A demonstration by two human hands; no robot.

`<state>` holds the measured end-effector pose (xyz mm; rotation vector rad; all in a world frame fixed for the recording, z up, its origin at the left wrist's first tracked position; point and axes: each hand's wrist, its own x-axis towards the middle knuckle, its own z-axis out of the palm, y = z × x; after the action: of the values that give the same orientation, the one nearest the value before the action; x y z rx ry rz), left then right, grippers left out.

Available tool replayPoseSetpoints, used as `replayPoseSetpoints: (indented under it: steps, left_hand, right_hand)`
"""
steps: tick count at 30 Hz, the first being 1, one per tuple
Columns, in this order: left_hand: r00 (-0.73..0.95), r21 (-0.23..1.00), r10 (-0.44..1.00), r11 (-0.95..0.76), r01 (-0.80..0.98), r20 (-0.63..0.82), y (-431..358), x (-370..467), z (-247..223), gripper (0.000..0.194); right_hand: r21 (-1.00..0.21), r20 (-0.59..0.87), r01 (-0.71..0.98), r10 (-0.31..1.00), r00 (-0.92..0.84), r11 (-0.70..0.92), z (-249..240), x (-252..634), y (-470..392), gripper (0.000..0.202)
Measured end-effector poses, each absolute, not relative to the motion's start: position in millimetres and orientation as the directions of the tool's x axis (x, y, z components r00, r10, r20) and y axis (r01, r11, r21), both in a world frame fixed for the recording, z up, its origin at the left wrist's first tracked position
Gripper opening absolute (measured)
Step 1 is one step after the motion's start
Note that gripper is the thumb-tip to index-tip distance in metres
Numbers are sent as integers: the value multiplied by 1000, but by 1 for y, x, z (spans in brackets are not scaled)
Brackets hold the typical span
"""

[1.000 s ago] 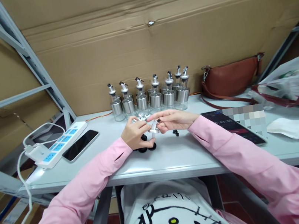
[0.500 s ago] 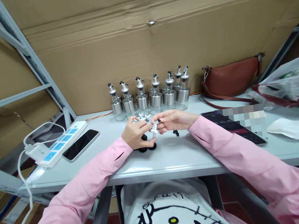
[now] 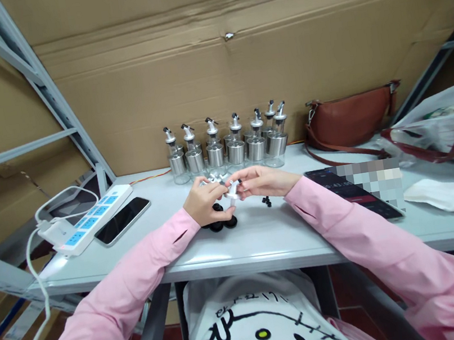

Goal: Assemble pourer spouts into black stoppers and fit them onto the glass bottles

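Between both hands, just above the table, is a silvery-white pourer spout (image 3: 233,190) with a small black piece at its top. My left hand (image 3: 208,200) is closed on the spout's lower part, thumb and fingers pinching it. The fingertips of my right hand (image 3: 263,181) are closed at the spout's upper end, where the black piece shows. Black round stoppers (image 3: 229,222) lie on the table below my left hand, partly covered by it. More silvery spout parts (image 3: 213,177) lie behind the hands. Several tiny black pieces (image 3: 266,202) sit below my right hand.
Glass-and-steel oil bottles (image 3: 236,149) with pourer spouts stand in rows by the cardboard wall. A power strip (image 3: 98,220) and phone (image 3: 123,220) lie at left. On the right are a brown bag (image 3: 351,120), a dark tablet-like device (image 3: 353,191) and a white tissue (image 3: 439,196).
The spout has tilted and turned slightly between my fingers, and its black top piece shows more clearly. Both hands stay in nearly the same place.
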<state>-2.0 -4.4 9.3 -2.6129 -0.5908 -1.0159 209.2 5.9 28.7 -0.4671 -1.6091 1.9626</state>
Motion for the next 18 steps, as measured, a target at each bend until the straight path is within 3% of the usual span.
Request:
replayPoseSetpoints:
  steps: [7,13,18]
  left_hand:
    - [796,25,312,-936,351,519,-8,-2,13,36]
    - [872,100,317,-948,302,374,-9,-1,11,17]
    - [834,89,303,-951,296,462,-10,1,11,12]
  right_hand:
    - [-976,101,-203,649,-754,-83,34,210,3,23]
    - [-970,124,-234,695,-708,-65,40,212,1,24]
    - [-972,116,-227,721,-683,-59,41,211,2,23]
